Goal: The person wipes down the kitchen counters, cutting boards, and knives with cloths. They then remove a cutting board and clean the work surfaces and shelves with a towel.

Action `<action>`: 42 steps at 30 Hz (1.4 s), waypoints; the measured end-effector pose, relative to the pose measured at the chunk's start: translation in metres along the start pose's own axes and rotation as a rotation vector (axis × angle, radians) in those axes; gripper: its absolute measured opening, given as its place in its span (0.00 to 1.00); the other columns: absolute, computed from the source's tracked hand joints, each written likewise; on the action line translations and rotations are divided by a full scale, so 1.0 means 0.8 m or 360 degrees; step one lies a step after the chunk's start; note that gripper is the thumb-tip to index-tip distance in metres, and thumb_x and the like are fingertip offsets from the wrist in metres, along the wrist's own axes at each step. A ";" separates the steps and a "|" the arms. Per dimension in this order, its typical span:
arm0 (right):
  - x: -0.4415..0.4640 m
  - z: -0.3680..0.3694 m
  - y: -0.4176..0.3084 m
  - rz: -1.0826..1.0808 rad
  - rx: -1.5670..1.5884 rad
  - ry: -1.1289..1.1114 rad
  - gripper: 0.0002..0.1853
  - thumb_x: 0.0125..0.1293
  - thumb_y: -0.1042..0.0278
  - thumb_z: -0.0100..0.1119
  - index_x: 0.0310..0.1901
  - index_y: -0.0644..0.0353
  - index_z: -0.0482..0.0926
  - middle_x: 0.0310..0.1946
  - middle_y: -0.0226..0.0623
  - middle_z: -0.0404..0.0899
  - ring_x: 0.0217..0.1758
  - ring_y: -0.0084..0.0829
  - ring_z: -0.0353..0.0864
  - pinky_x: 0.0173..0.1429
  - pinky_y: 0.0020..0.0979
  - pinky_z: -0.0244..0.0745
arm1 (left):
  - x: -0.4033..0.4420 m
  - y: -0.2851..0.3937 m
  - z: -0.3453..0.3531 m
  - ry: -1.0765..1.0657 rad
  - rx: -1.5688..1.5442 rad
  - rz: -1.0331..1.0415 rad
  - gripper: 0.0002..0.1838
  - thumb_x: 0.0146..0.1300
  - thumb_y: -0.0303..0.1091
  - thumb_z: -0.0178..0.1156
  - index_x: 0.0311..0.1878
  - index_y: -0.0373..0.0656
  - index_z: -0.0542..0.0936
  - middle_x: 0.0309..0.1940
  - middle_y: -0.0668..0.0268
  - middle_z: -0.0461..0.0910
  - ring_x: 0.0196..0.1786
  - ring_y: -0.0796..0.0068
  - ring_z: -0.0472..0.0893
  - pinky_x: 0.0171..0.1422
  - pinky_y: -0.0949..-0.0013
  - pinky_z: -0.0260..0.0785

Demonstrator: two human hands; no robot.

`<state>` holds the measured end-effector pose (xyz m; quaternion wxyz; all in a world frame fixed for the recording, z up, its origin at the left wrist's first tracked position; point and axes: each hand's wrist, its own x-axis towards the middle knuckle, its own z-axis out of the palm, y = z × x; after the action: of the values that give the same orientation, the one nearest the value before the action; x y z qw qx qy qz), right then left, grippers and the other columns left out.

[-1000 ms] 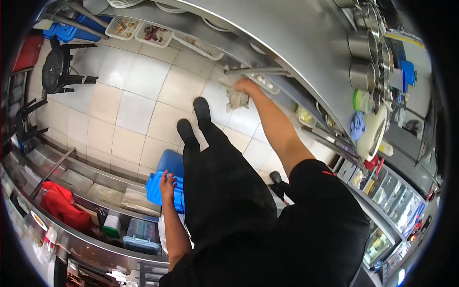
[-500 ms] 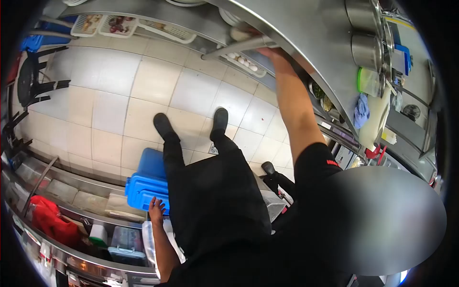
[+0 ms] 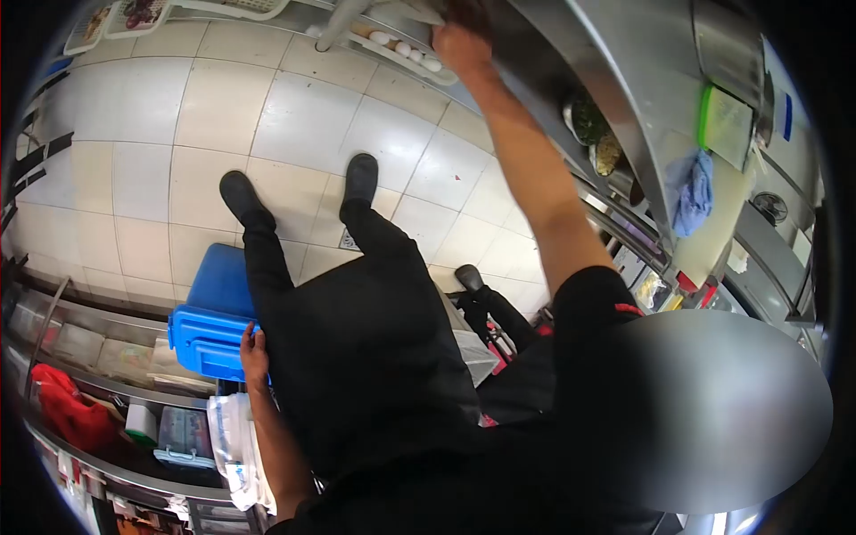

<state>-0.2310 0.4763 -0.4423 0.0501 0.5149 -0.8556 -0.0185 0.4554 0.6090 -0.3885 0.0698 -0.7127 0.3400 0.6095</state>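
My right hand (image 3: 462, 46) reaches in under the steel shelf, beside a white basket of eggs (image 3: 406, 52). Its fingers are dark and blurred in the shade, so any hold is unclear. A pale object (image 3: 406, 12) lies just left of these fingers; its kind does not show. Low on the other side hangs my left hand (image 3: 254, 353), fingers loosely bent and apart, nothing in it. It is close to the blue lidded bin (image 3: 214, 332), by my apron (image 3: 357, 330); whether it touches the bin I cannot tell.
Metal bowls with green and yellowish food (image 3: 588, 125) sit on the lower shelf at right. A blue cloth (image 3: 694, 192) lies on the counter. Behind my left arm, a shelf holds a red bag (image 3: 71, 410) and a clear box (image 3: 185, 435). Another person's shoe (image 3: 468, 277) stands nearby.
The view has shifted, with feet, bin and shelves sliding left and up. My right hand now shows past the shelf edge, nearer the eggs. My left hand stays low near the bin.
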 end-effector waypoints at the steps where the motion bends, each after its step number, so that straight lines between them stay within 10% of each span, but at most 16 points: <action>1: -0.011 -0.039 0.004 0.0430 0.0105 -0.0751 0.21 0.64 0.55 0.44 0.48 0.58 0.80 0.47 0.46 0.80 0.51 0.43 0.78 0.48 0.41 0.75 | -0.001 -0.001 0.005 0.0014 -0.0104 -0.0009 0.24 0.68 0.36 0.55 0.64 0.36 0.67 0.38 0.66 0.77 0.36 0.82 0.71 0.41 0.78 0.65; 4: -0.136 -0.014 0.104 0.0620 -0.0273 -0.0410 0.16 0.59 0.64 0.49 0.42 0.61 0.82 0.45 0.49 0.80 0.53 0.44 0.77 0.60 0.43 0.67 | -0.001 0.006 0.008 0.0007 0.0014 0.0127 0.24 0.68 0.36 0.55 0.63 0.36 0.67 0.39 0.66 0.78 0.37 0.82 0.72 0.43 0.78 0.66; 5: -0.166 -0.008 0.131 0.0560 -0.0448 -0.0911 0.18 0.60 0.65 0.47 0.45 0.64 0.81 0.49 0.50 0.78 0.59 0.46 0.72 0.68 0.41 0.56 | -0.007 0.020 0.013 0.0011 0.0047 0.0056 0.24 0.68 0.37 0.56 0.63 0.36 0.68 0.40 0.66 0.78 0.39 0.80 0.73 0.46 0.77 0.67; 9: -0.265 -0.087 0.171 0.0907 0.0301 -0.1620 0.30 0.49 0.49 0.57 0.45 0.71 0.79 0.46 0.57 0.79 0.51 0.46 0.79 0.54 0.36 0.74 | 0.010 -0.013 0.025 0.0134 0.0179 0.0208 0.25 0.68 0.38 0.55 0.63 0.34 0.67 0.46 0.60 0.78 0.46 0.75 0.76 0.53 0.74 0.67; 13: -0.245 -0.150 0.189 0.1150 0.0462 -0.1261 0.28 0.50 0.50 0.58 0.49 0.62 0.79 0.47 0.54 0.79 0.51 0.47 0.79 0.55 0.38 0.71 | 0.008 0.014 0.019 0.0038 -0.0232 0.0088 0.24 0.69 0.38 0.54 0.63 0.34 0.67 0.50 0.57 0.77 0.50 0.73 0.75 0.56 0.73 0.67; 17: -0.195 -0.070 0.280 0.1096 0.0315 -0.0184 0.30 0.53 0.45 0.57 0.53 0.57 0.78 0.52 0.51 0.77 0.55 0.48 0.77 0.60 0.40 0.69 | 0.007 -0.002 0.021 0.0081 -0.0391 0.0017 0.26 0.68 0.39 0.54 0.65 0.36 0.66 0.49 0.61 0.76 0.50 0.73 0.74 0.55 0.72 0.66; 22: -0.090 0.042 0.150 0.0826 -0.0456 -0.0840 0.22 0.60 0.54 0.49 0.47 0.59 0.82 0.52 0.49 0.78 0.53 0.44 0.79 0.54 0.44 0.74 | 0.019 -0.048 0.015 0.0204 -0.0477 -0.0098 0.25 0.68 0.38 0.54 0.64 0.38 0.67 0.47 0.62 0.77 0.47 0.75 0.75 0.54 0.73 0.67; 28: 0.043 0.039 -0.082 0.0085 0.0530 -0.0636 0.13 0.58 0.62 0.50 0.32 0.58 0.83 0.38 0.51 0.81 0.42 0.46 0.81 0.44 0.43 0.75 | 0.003 -0.031 0.017 0.0196 -0.0423 -0.0052 0.24 0.68 0.39 0.55 0.63 0.38 0.69 0.48 0.59 0.77 0.49 0.72 0.75 0.55 0.72 0.67; 32: -0.014 -0.107 -0.087 -0.0612 0.0319 -0.1735 0.14 0.52 0.69 0.58 0.42 0.57 0.82 0.41 0.44 0.82 0.46 0.37 0.80 0.51 0.40 0.74 | -0.004 -0.022 0.010 0.0238 -0.0153 0.0176 0.24 0.66 0.40 0.56 0.61 0.37 0.71 0.51 0.56 0.76 0.52 0.69 0.74 0.59 0.69 0.65; 34: -0.077 -0.152 -0.068 -0.0708 0.0924 -0.1497 0.20 0.47 0.70 0.59 0.46 0.56 0.82 0.41 0.45 0.83 0.45 0.39 0.81 0.53 0.34 0.74 | -0.022 0.009 0.004 0.0187 -0.0200 0.0179 0.25 0.66 0.41 0.56 0.61 0.35 0.70 0.51 0.57 0.76 0.52 0.67 0.74 0.60 0.68 0.65; 35: -0.091 -0.218 -0.070 -0.0541 0.0979 -0.1431 0.19 0.48 0.69 0.59 0.46 0.55 0.82 0.42 0.46 0.82 0.45 0.41 0.81 0.53 0.35 0.74 | -0.028 0.021 -0.008 0.0121 -0.0089 0.0075 0.25 0.65 0.44 0.56 0.61 0.41 0.71 0.39 0.64 0.77 0.37 0.76 0.75 0.37 0.72 0.70; 37: -0.087 -0.352 -0.073 -0.0355 0.1075 -0.1275 0.19 0.49 0.68 0.59 0.45 0.54 0.83 0.43 0.46 0.82 0.46 0.43 0.80 0.53 0.36 0.74 | -0.039 0.033 -0.013 0.0122 -0.0472 -0.0006 0.24 0.64 0.40 0.56 0.62 0.44 0.70 0.36 0.69 0.76 0.31 0.80 0.73 0.32 0.73 0.68; 42: -0.031 -0.576 -0.003 -0.0071 0.0610 -0.0318 0.19 0.51 0.61 0.59 0.47 0.51 0.82 0.40 0.46 0.81 0.47 0.45 0.78 0.50 0.43 0.74 | -0.074 0.083 -0.041 0.0148 -0.0591 0.0088 0.27 0.63 0.39 0.58 0.64 0.49 0.64 0.41 0.66 0.76 0.36 0.73 0.75 0.37 0.63 0.70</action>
<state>-0.1692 0.5063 0.0137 -0.1340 0.5293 -0.8327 0.0924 0.4426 0.5654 -0.3054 -0.0956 -0.7311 0.2440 0.6299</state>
